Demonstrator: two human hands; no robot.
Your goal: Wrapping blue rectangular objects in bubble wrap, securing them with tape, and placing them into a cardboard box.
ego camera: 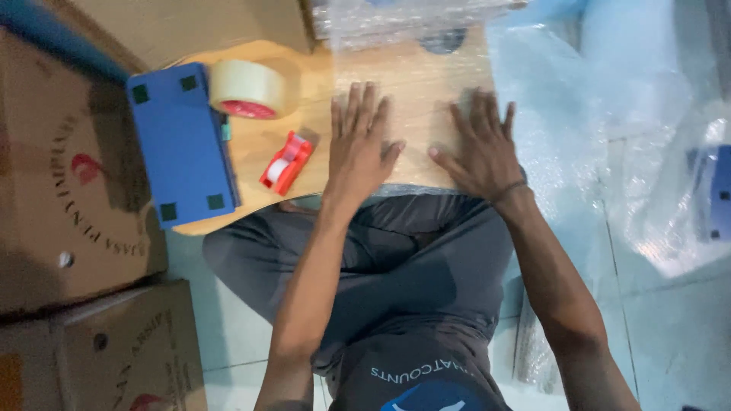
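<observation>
My left hand [359, 144] and my right hand [480, 148] both lie flat, fingers spread, on a sheet of bubble wrap [415, 91] spread over a low wooden board [263, 141]. Neither hand holds anything. Left of my left hand sits a small red tape dispenser [285, 162]. Farther left are a roll of clear packing tape [247, 87] and a flat blue box [183, 144] with dark pads at its corners. A bubble-wrapped bundle [396, 19] lies at the board's far edge.
Cardboard boxes [68, 190] stand to the left, another [114, 350] at the lower left. More bubble wrap [594, 99] covers the tiled floor on the right, with a wrapped blue item [712, 190] at the right edge. My crossed legs [381, 259] sit below the board.
</observation>
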